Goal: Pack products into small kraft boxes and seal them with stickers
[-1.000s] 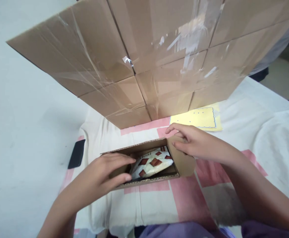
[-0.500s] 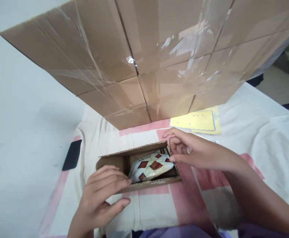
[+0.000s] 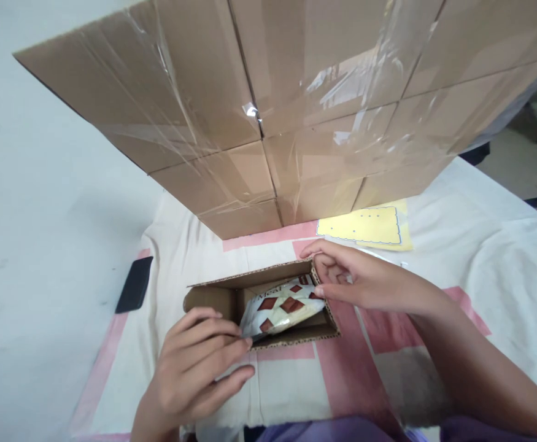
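Observation:
A narrow open cardboard box (image 3: 291, 342) lies in front of me on the cloth. Inside it rests a white packet (image 3: 280, 301) with dark red diamond shapes and the printed word "Meal". My left hand (image 3: 199, 362) is at the near left of the box, fingers stretched over the near wall. Its fingertips meet the packet's lower left edge, while the thumb stays apart outside the box. My right hand (image 3: 346, 276) grips the box's right end, thumb over the rim beside the packet and the other fingers curled outside.
A large taped block of cardboard boxes (image 3: 268, 123) stands behind the small box. Yellow paper (image 3: 364, 227) with a blue outline lies at its foot. A black phone-like object (image 3: 134, 283) lies at the left. White and pink cloth (image 3: 291, 387) covers the surface beside a pale wall.
My left hand has moved slightly right, its fingertips now at the packet's edge. My right thumb has come onto the box's right rim. The near wall of the box leans a little more open.

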`<state>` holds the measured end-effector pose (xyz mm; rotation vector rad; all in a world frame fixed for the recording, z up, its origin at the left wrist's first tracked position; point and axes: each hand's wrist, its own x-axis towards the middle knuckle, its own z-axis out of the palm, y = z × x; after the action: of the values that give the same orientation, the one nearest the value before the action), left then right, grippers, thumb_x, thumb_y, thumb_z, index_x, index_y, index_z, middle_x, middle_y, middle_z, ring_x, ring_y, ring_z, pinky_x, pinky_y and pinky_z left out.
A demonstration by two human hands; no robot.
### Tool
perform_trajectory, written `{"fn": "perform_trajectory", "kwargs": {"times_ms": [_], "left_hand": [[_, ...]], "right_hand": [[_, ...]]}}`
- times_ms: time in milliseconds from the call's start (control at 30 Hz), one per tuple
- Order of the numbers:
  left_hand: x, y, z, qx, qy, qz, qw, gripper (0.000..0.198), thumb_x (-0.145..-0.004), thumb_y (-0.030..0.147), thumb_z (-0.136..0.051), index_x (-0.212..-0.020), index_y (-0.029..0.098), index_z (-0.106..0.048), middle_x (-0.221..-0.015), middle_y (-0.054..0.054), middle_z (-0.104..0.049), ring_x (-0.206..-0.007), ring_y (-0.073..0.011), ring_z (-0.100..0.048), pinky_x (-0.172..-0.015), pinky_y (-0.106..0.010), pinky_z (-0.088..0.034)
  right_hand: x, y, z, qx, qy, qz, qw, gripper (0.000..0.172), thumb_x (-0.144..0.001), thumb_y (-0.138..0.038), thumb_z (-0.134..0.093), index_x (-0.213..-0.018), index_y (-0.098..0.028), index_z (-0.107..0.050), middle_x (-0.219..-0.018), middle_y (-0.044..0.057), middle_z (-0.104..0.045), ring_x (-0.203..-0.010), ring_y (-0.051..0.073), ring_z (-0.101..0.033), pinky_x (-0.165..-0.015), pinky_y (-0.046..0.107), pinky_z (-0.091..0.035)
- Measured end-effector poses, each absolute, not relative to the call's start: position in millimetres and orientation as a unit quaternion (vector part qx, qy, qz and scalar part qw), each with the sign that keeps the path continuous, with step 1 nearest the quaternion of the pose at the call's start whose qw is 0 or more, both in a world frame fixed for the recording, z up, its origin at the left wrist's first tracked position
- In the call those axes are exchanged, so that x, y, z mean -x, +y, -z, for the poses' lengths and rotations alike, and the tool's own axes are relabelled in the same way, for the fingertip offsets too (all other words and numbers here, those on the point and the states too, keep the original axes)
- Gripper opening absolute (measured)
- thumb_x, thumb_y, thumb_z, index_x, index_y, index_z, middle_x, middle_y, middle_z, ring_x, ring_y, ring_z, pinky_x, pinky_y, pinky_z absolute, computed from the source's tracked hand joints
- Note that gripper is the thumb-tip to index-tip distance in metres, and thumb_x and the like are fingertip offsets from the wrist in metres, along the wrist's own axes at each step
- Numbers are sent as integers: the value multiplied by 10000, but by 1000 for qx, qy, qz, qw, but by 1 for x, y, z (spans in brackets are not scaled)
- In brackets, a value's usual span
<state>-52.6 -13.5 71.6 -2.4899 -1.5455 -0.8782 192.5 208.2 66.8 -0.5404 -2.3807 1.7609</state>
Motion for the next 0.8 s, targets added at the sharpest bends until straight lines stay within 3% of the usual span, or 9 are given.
{"fn": "perform_trajectory", "kwargs": {"times_ms": [200, 333, 500, 600, 800], "left_hand": [[38, -21, -72, 804, -510, 290, 99, 82, -909, 172, -692, -979, 133, -710, -806, -25, -779, -838, -157, -730, -908, -367, -480], [36, -29, -56, 760, -547, 319, 142, 142, -869, 131, -678, -986, 190, -734, -848, -27, -793, -1013, -232, -714, -1065, -513, -460], [23, -37, -19, 554, -621, 508, 221, 258, -922, 181, -594, -1160, 212, -687, -1292, -112, -709, -1378, -368, -562, -1091, -669, -494], [16, -43, -1, 492, -650, 560, 146, 354, -955, 209, -586, -1306, 245, -614, -1464, -122, -587, -1468, -371, -470, -1124, -670, -476], [24, -56, 17, 490, -668, 559, 14, 590, -958, 256, -651, -1511, 256, -444, -1495, -174, -585, -1453, -319, -504, -1150, -562, -488]], "right_hand": [[-173, 188, -58, 285, -823, -479, 109, 286, -912, -268, -650, -1178, -224, -555, -738, -58, -531, -673, 141, -520, -617, 265, -363], [-165, 175, -55, 353, -854, -365, 110, 318, -905, -241, -634, -1207, -207, -538, -684, -53, -521, -642, 167, -529, -587, 277, -299], [-166, 176, -53, 391, -854, -324, 113, 473, -894, -339, -671, -1313, -228, -481, -672, -50, -514, -633, 198, -542, -570, 269, -282], [-164, 180, -49, 383, -856, -328, 114, 446, -912, -369, -637, -1305, -233, -477, -709, -34, -524, -639, 202, -540, -578, 271, -300], [-158, 182, -46, 365, -860, -337, 118, 337, -932, -380, -592, -1219, -225, -504, -754, -10, -542, -643, 190, -520, -584, 273, -307]]}}
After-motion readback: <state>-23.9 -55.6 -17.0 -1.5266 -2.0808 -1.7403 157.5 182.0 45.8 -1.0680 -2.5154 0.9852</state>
